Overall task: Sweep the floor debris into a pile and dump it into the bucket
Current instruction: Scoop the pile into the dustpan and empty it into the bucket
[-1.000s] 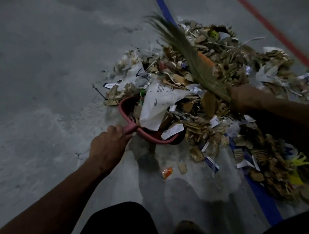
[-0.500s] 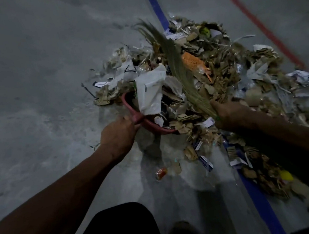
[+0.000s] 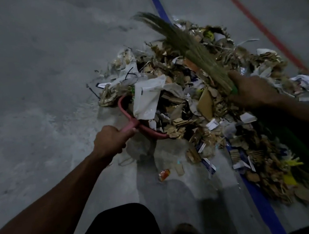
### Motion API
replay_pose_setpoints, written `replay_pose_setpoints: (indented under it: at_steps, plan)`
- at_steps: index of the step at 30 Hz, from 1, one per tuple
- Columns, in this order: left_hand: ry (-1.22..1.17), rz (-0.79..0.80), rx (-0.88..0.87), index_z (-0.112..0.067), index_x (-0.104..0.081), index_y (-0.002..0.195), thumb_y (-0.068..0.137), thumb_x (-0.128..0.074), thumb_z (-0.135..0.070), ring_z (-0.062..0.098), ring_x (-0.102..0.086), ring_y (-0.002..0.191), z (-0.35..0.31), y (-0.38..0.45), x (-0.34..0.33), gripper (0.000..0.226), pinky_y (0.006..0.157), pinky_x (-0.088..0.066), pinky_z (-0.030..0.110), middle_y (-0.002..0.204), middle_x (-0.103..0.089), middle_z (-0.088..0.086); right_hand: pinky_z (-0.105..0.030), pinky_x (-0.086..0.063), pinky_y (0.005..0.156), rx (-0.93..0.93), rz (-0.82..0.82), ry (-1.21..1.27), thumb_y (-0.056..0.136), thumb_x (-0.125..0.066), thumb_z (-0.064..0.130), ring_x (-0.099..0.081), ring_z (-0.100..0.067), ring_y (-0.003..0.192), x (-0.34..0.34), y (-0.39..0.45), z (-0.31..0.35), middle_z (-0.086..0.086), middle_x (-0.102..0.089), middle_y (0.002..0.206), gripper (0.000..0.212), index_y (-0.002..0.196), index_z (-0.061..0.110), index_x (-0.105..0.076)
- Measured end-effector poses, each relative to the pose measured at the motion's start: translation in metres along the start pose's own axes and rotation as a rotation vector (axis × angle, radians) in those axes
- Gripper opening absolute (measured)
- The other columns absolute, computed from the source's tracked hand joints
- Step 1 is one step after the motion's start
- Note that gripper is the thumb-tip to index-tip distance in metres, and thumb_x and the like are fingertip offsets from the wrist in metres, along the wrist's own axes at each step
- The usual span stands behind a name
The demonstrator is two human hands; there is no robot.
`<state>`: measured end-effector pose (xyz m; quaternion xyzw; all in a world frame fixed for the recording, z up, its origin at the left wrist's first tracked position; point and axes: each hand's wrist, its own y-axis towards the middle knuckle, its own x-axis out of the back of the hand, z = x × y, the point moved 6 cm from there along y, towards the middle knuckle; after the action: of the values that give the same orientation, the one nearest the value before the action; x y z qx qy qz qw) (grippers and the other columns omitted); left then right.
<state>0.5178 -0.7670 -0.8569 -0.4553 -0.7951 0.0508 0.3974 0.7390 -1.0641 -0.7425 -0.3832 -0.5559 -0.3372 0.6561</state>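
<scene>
Now the broom (image 3: 190,51) is lifted up over the far side of the pile (image 3: 215,93); half a second ago it was lower, pressed down near the pan (image 3: 130,120). The broom is gripped tight by the right hand (image 3: 252,90), just where the green handle starts. The pan handle is gripped by the left hand (image 3: 109,140), and the pan is kept on the floor, just past that hand, already stuffed with paper and card. Another pull toward the pan is probably being set up. Most trash is left between and beyond the hands. No bucket can be seen, so dumping is not yet close.
</scene>
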Motion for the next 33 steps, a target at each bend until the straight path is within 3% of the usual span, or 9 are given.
replay_pose_setpoints:
  at_steps: [3, 9, 12, 15, 19, 22, 25, 27, 33]
  plan:
    - [-0.237, 0.065, 0.124, 0.004, -0.065, 0.071, 0.075, -0.076, -0.048, 0.014, -0.039, 0.038, 0.011, -0.001, 0.002, 0.053, 0.038, -0.027, 0.019, 0.072, -0.066, 0.019, -0.03, -0.038, 0.067, 0.008, 0.056, 0.003, 0.087, -0.067, 0.024, -0.06, -0.031, 0.085, -0.01, 0.031, 0.004, -0.018, -0.064, 0.105, 0.041, 0.123, 0.014, -0.052]
    - [-0.385, 0.133, 0.171, 0.003, -0.06, 0.064, 0.069, -0.077, -0.053, 0.012, -0.031, 0.036, 0.007, 0.002, -0.001, 0.059, 0.04, -0.024, 0.021, 0.069, -0.06, 0.018, -0.022, -0.033, 0.049, 0.01, 0.295, -0.043, 0.089, -0.065, 0.019, -0.051, -0.01, 0.066, -0.051, 0.042, 0.031, -0.001, -0.056, 0.085, 0.028, 0.113, 0.016, -0.05]
    - [-0.399, 0.1, 0.182, 0.005, -0.064, 0.07, 0.071, -0.077, -0.054, 0.011, -0.034, 0.033, -0.004, 0.011, -0.011, 0.061, 0.037, -0.025, 0.019, 0.066, -0.059, 0.016, -0.025, -0.037, 0.056, 0.047, 0.303, -0.06, 0.09, -0.063, 0.02, -0.058, -0.021, 0.081, -0.059, 0.031, 0.039, -0.003, -0.053, 0.087, 0.029, 0.113, 0.014, -0.047]
    - [-0.369, 0.11, 0.147, 0.004, -0.065, 0.072, 0.074, -0.075, -0.054, 0.01, -0.035, 0.03, -0.016, 0.017, -0.02, 0.059, 0.033, -0.026, 0.018, 0.064, -0.058, 0.015, -0.033, -0.047, 0.065, 0.066, 0.308, -0.13, 0.087, -0.064, 0.019, -0.058, -0.029, 0.087, -0.064, 0.025, 0.036, -0.015, -0.06, 0.101, 0.048, 0.13, 0.008, -0.046]
    - [-0.18, 0.086, -0.001, -0.001, -0.063, 0.063, 0.08, -0.068, -0.053, 0.007, -0.042, 0.028, -0.027, 0.02, -0.015, 0.055, 0.035, -0.03, 0.019, 0.057, -0.059, 0.011, -0.033, -0.042, 0.068, 0.069, 0.32, -0.109, 0.088, -0.065, 0.019, -0.056, -0.031, 0.093, -0.068, 0.018, 0.032, -0.021, -0.058, 0.115, 0.058, 0.14, 0.007, -0.041]
    - [0.229, -0.026, -0.241, -0.011, -0.054, 0.059, 0.089, -0.056, -0.057, 0.025, -0.062, 0.058, -0.041, 0.016, -0.013, 0.054, 0.05, -0.035, 0.027, 0.058, -0.056, 0.006, -0.025, -0.038, 0.059, 0.077, 0.338, -0.091, 0.087, -0.066, 0.02, -0.053, -0.026, 0.077, -0.072, 0.012, 0.032, -0.017, -0.061, 0.107, 0.06, 0.14, 0.009, -0.04]
    - [0.624, -0.114, -0.436, -0.009, -0.058, 0.098, 0.092, -0.052, -0.052, 0.034, -0.061, 0.092, -0.044, 0.009, -0.023, 0.044, 0.066, -0.036, 0.032, 0.097, -0.062, 0.014, -0.023, -0.034, 0.051, 0.077, 0.356, -0.113, 0.088, -0.067, 0.02, -0.047, -0.019, 0.068, -0.074, 0.004, 0.034, -0.013, -0.059, 0.098, 0.068, 0.146, 0.011, -0.032]
    - [0.711, -0.16, -0.47, -0.009, -0.054, 0.113, 0.093, -0.049, -0.053, 0.034, -0.061, 0.095, -0.039, 0.008, -0.028, 0.048, 0.067, -0.039, 0.034, 0.108, -0.062, 0.015, -0.025, -0.037, 0.059, 0.069, 0.362, -0.137, 0.089, -0.067, 0.02, -0.048, -0.022, 0.074, -0.073, 0.0, 0.036, -0.018, -0.061, 0.108, 0.073, 0.15, 0.011, -0.027]
    - [0.7, -0.208, -0.436, -0.009, -0.055, 0.11, 0.095, -0.046, -0.051, 0.032, -0.063, 0.093, -0.043, 0.006, -0.028, 0.046, 0.066, -0.036, 0.031, 0.105, -0.064, 0.013, -0.028, -0.041, 0.06, 0.093, 0.351, -0.1, 0.087, -0.066, 0.019, -0.055, -0.026, 0.076, -0.074, -0.013, 0.042, -0.018, -0.064, 0.106, 0.067, 0.145, 0.01, -0.034]
